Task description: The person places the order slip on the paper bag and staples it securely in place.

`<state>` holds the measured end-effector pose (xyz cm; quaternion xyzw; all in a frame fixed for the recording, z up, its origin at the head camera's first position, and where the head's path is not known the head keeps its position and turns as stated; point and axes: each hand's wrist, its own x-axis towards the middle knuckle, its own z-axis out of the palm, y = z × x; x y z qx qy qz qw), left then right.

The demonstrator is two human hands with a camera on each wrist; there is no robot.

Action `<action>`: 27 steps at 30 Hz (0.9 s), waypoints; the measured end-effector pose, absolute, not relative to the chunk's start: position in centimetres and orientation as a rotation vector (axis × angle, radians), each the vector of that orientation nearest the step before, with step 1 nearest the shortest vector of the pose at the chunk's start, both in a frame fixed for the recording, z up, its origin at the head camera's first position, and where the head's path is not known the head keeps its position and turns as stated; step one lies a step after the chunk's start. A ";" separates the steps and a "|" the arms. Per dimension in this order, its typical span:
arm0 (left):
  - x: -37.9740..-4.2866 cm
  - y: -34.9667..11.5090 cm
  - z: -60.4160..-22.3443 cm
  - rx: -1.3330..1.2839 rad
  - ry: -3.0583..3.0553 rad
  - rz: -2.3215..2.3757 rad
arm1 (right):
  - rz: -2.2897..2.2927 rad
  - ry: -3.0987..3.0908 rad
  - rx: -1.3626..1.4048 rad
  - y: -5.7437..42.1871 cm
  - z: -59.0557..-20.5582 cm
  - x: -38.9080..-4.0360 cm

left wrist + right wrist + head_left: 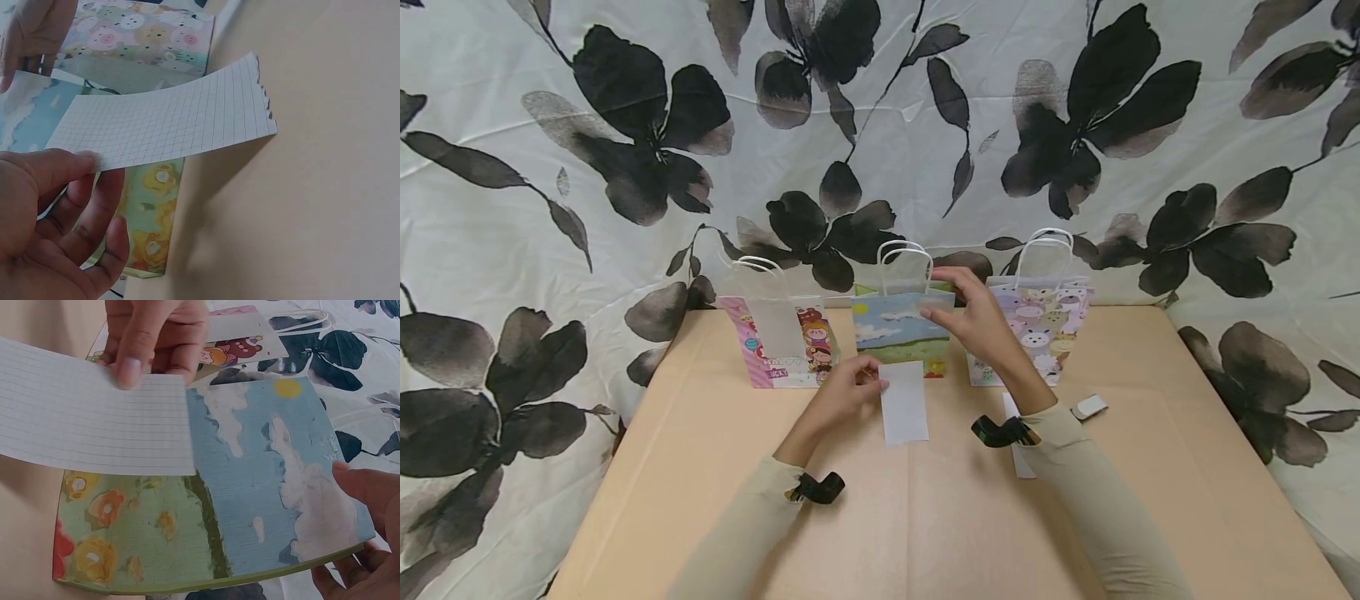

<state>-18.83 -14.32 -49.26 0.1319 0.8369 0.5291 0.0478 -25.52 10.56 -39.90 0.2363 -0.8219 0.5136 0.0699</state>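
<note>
My left hand (848, 390) pinches a small lined sheet of paper (905, 403) by its left edge, thumb on top. One short end of the sheet is torn ragged, as the left wrist view shows. Behind it stands a paper gift bag (880, 321) printed with sky, clouds and flowers, its white handles raised. My right hand (973, 321) holds this bag at its upper right edge, the thumb (365, 487) on the front and the fingers behind. In the right wrist view the sheet hangs in front of the bag's flowered lower part.
A pink cartoon gift bag (816, 342) with a pale rectangle on its front stands to the left. To the right is an animal-print gift bag (1037, 333). A white paper (1019, 450) lies partly under my right wrist, near a small white object (1089, 407).
</note>
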 end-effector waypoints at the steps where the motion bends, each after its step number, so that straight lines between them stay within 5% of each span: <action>1: -18.9 -14.3 -49.1 0.402 2.558 1.619 | 1.544 -2.476 0.712 10.5 -39.9 -25.5; 27: -19.8 -13.8 -44.0 0.330 2.787 1.830 | 1.437 -2.576 0.707 9.9 -40.0 -26.3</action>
